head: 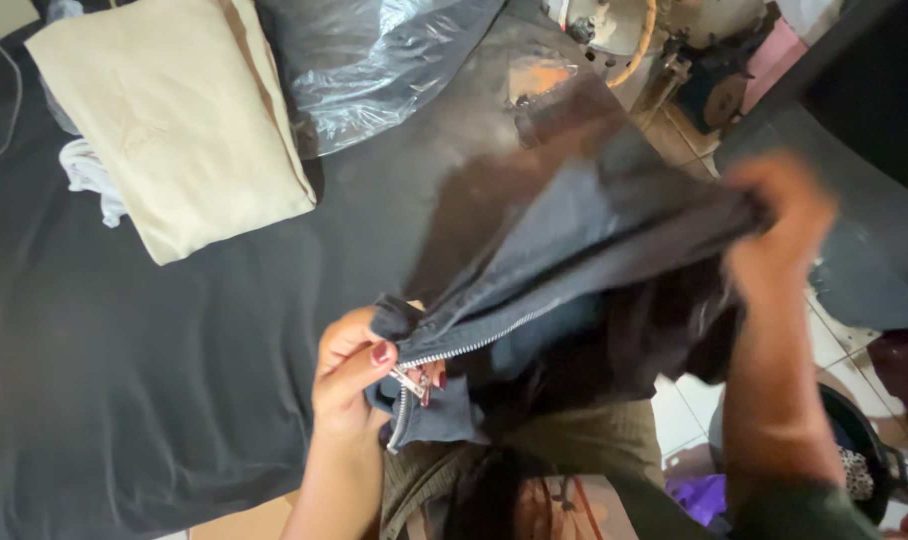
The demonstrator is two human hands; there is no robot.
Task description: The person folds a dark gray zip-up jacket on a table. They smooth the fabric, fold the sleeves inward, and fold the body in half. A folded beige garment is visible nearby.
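My left hand [351, 375] pinches the zipper end of a dark grey garment [574, 260], with the metal zipper pull just right of my thumb. My right hand [779, 235], blurred by motion, grips the same garment at its far end and holds it up, so the cloth is stretched between both hands above the table's right edge. The silver zipper teeth [474, 343] run along the lower fold.
A black cloth-covered table [154, 380] fills the left. A folded beige fabric [179, 120] lies at the back left, crumpled clear plastic [374, 60] beside it. A sewing machine [664, 40] stands at the back right. A dark bucket [864, 450] sits on the tiled floor.
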